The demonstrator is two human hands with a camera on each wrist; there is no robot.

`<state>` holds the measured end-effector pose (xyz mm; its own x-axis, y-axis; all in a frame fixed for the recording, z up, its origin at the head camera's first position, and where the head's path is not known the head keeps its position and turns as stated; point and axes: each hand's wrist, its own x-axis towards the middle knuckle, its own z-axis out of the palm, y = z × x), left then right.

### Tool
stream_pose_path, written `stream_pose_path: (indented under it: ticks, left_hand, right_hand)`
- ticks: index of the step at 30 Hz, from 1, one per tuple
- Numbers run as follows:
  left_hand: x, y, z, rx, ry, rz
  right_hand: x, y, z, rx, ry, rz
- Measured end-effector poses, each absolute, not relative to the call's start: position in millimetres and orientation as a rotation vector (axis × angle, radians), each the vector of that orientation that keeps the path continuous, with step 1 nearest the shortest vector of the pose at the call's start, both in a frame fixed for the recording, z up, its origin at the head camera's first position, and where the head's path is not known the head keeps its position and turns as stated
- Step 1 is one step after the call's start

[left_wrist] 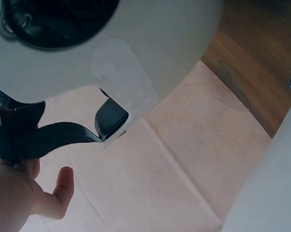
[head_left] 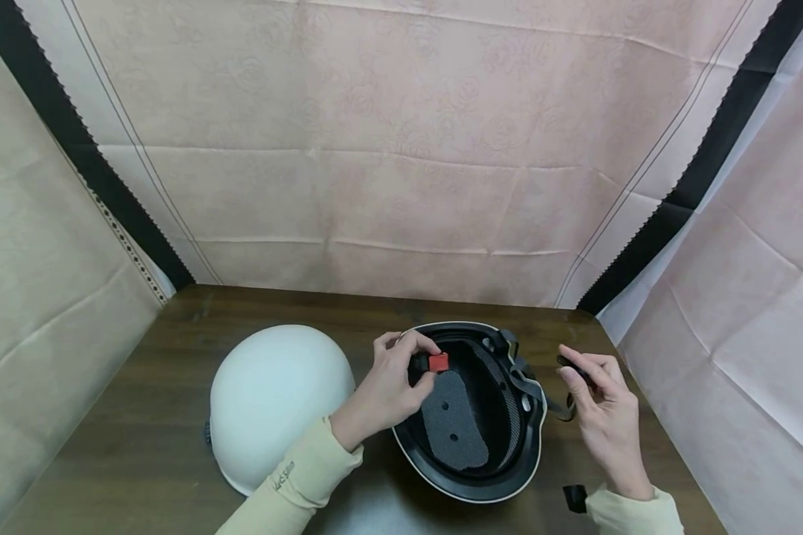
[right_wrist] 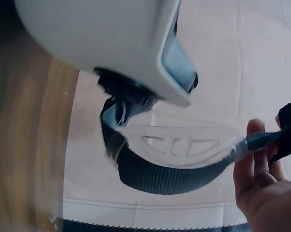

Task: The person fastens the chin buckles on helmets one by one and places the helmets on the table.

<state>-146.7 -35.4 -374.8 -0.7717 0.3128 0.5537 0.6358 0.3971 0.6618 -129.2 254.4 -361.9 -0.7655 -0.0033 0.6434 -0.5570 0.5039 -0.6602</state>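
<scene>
A helmet [head_left: 534,453] lies upside down on the table, its black lining and grey pad [head_left: 451,427] facing up. Above its left side my left hand [head_left: 391,383] pinches a black buckle piece with a red part [head_left: 438,362]. In the left wrist view, black webbing [left_wrist: 63,137] runs from the helmet shell to that hand. Right of the helmet, my right hand [head_left: 605,416] pinches the strap's other black buckle end [head_left: 573,365]. The right wrist view shows a clear chin guard [right_wrist: 179,145] on this strap. The two buckle parts are apart.
A second white helmet [head_left: 281,401] sits dome up on the left, close to my left forearm. A small black piece [head_left: 575,498] lies by my right sleeve. Pale fabric walls [head_left: 401,148] stand behind and beside the brown wooden table [head_left: 140,416].
</scene>
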Motion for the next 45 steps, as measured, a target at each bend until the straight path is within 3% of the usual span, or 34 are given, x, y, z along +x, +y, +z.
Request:
stream_pose_path:
  ticks: [5,24,45]
  left_hand:
    - [-145.5,-33.8,-373.3,-0.794,-2.329,-1.392]
    - [-146.8,-30.3,-372.0,-0.828,-2.315,-1.304]
    - [-148.9,-25.3,-375.6,-0.915,-2.339,-1.21]
  right_hand:
    - [-136.3,252.4,-372.4,0.579,-2.191,1.185]
    - [-123.8,208.0,-339.5,0.775,-2.279,1.193]
    - [-142.2,205.5,-363.6,0.928,-2.244,1.106]
